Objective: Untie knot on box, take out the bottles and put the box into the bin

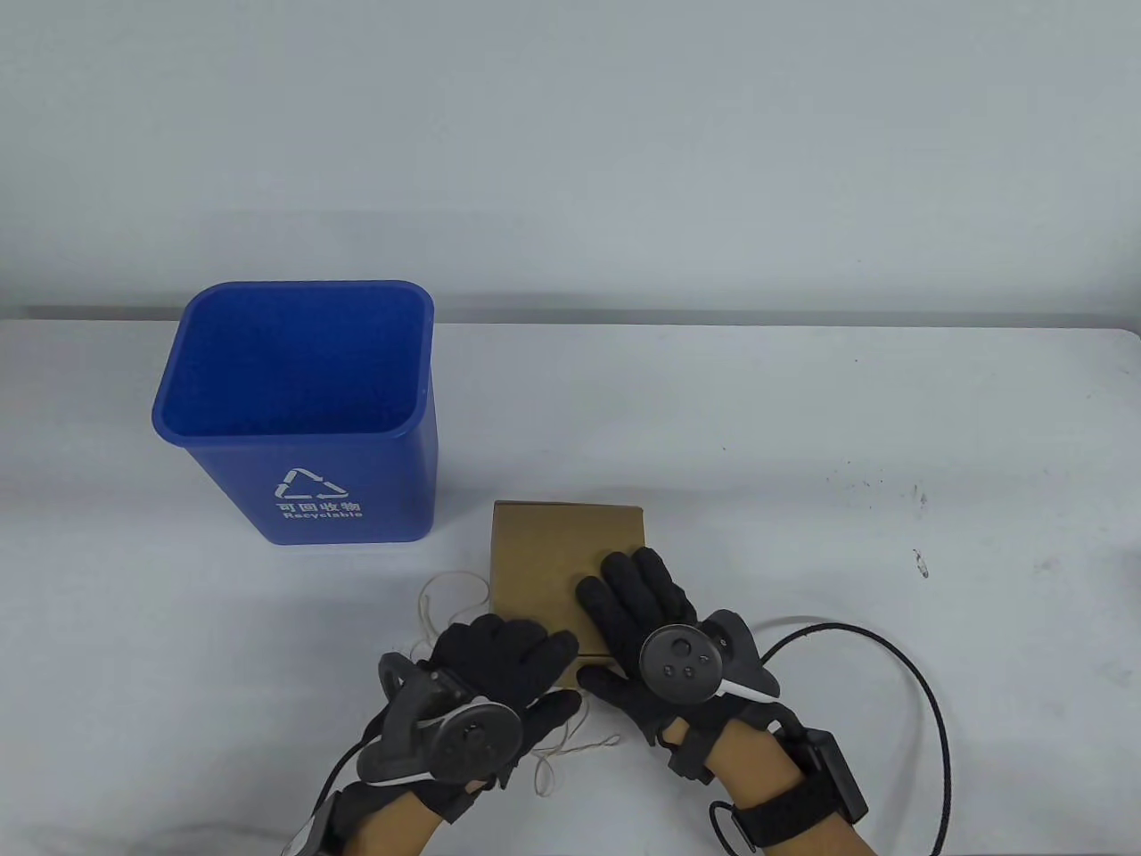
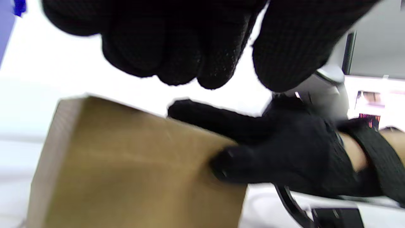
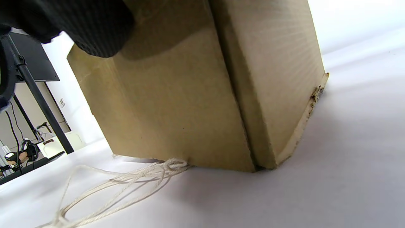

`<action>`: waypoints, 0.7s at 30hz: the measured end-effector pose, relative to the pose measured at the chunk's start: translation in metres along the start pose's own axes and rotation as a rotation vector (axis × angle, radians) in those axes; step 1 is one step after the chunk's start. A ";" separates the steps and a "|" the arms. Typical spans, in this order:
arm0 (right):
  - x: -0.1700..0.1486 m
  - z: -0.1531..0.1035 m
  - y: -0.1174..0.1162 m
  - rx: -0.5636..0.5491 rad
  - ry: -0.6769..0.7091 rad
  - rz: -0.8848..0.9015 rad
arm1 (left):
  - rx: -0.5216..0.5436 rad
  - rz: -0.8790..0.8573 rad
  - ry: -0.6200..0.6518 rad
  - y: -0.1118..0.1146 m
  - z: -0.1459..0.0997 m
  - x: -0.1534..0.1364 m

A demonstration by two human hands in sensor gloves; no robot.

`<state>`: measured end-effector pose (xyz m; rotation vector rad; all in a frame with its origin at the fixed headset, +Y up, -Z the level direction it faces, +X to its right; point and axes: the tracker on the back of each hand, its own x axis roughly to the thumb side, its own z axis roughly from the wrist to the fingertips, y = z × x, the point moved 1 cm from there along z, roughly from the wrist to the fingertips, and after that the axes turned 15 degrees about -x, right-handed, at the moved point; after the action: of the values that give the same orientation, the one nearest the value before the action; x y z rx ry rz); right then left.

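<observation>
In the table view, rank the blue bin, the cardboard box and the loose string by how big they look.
1. Blue plastic recycling bin, clearly largest.
2. Brown cardboard box, partly hidden under the right hand, so its full extent is unsure.
3. Thin pale string, slightest, partly hidden by the left hand.

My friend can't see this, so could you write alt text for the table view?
Two black-gloved hands work at a closed cardboard box: the right hand lies flat on its top, the left hand at its near-left corner. Loose string trails on the white table; a blue recycling bin stands behind.
</observation>
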<state>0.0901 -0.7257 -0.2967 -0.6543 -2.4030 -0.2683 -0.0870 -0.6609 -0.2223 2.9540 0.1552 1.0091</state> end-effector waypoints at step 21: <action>-0.009 -0.003 0.002 0.016 -0.019 0.041 | -0.692 -0.156 -0.127 0.080 0.035 -0.028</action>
<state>0.0987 -0.7285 -0.2995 -0.7009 -2.4048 -0.2263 -0.0807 -0.7424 -0.2628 2.3206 0.0230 0.6703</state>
